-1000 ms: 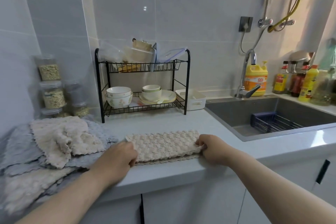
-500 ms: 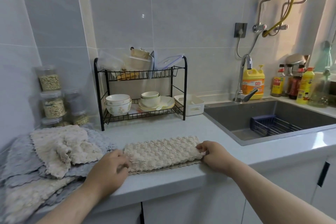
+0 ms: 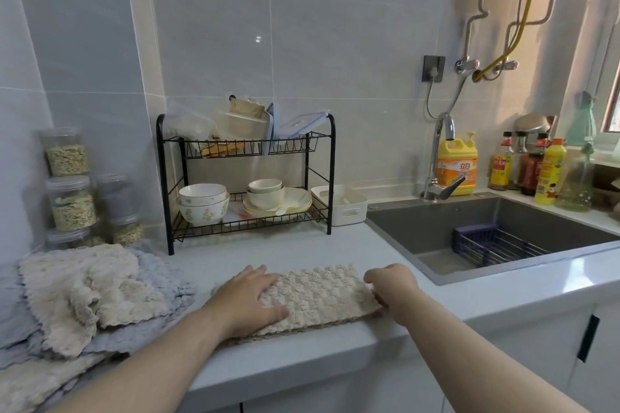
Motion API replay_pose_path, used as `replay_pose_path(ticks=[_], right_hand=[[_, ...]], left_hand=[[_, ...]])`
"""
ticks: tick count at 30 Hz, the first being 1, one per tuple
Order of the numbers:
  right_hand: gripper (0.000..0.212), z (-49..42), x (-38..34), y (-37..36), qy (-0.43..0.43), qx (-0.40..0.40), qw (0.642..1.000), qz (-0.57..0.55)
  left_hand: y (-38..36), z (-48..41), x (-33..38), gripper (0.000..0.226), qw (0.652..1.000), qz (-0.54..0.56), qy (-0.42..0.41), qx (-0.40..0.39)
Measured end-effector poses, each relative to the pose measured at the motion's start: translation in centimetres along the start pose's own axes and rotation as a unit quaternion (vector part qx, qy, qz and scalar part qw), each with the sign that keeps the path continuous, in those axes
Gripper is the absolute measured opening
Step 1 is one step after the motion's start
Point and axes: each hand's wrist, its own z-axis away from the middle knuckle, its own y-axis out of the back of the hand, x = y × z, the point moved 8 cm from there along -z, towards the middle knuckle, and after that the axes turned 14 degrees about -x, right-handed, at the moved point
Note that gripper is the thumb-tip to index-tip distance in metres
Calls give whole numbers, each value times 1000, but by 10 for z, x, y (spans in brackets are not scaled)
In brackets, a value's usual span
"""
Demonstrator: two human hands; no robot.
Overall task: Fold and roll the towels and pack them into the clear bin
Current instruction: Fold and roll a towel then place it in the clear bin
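A beige textured towel (image 3: 318, 298), folded into a long strip, lies on the white counter (image 3: 302, 248) near its front edge. My left hand (image 3: 248, 302) presses flat on the strip's left end with fingers spread. My right hand (image 3: 391, 288) grips the strip's right end with curled fingers. A heap of loose beige and grey towels (image 3: 84, 292) sits at the left of the counter. On the rack's top shelf lie clear plastic containers (image 3: 235, 124) and a lid; I cannot tell which is the clear bin.
A black two-tier dish rack (image 3: 174, 178) with bowls and plates stands behind the towel. A white basket (image 3: 345, 208) sits beside it. The sink (image 3: 419, 231) with a blue wire basket lies to the right. Jars (image 3: 67, 178) stand at the back left, bottles at the back right.
My left hand has opened from gripping the strip's left end and now lies flat on top of it. The camera has tilted up a little. The right hand stays on the right end.
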Motion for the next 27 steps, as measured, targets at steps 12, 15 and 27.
replay_pose_path(ticks=[12, 15, 27], right_hand=[[16, -37, -8, -30, -109, -124, 981, 105], [12, -34, -16, -28, -88, -109, 983, 116], [27, -13, -60, 11, 24, -84, 996, 0]], left_hand=[[-22, -19, -6, 125, 995, -75, 41, -42], [-23, -20, -1, 126, 993, -71, 49, -74], [9, 13, -6, 74, 995, 19, 28, 99]])
